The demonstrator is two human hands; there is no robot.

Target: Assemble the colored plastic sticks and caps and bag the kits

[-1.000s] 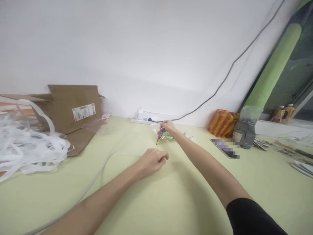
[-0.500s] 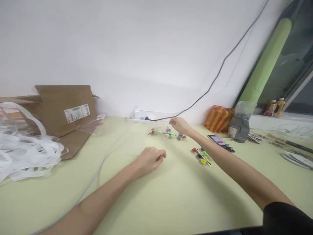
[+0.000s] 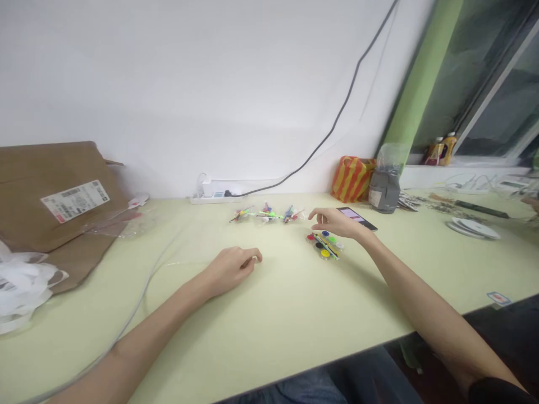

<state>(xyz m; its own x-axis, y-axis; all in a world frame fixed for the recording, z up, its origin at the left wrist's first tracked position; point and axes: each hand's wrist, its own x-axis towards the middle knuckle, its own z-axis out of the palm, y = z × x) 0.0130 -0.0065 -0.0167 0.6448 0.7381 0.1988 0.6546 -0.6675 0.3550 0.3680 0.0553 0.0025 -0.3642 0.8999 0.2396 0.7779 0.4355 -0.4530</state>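
Note:
My left hand [image 3: 233,269] rests on the table with its fingers loosely curled in, and nothing shows in them. My right hand [image 3: 332,221] hovers with fingers apart and bent, just behind a set of small paint pots [image 3: 324,245]. These are clear pots with red, blue, green, yellow and black lids, and thin sticks like brushes lie across them. Further back, near the wall, several similar colourful sets [image 3: 268,214] lie in a row. The right fingertips are close to the row's right end; I cannot tell whether they touch it.
A phone [image 3: 357,218] lies beyond my right wrist, before a striped bag [image 3: 351,178] and a grey bag [image 3: 384,191]. A power strip [image 3: 217,196] sits by the wall. At left are an opened cardboard box [image 3: 50,168], white strips [image 3: 25,286] and a cable [image 3: 145,294].
My right hand has drawn back from behind the row toward the nearer pots, and its fingers have spread. The view has turned right; my left hand stays curled on the table.

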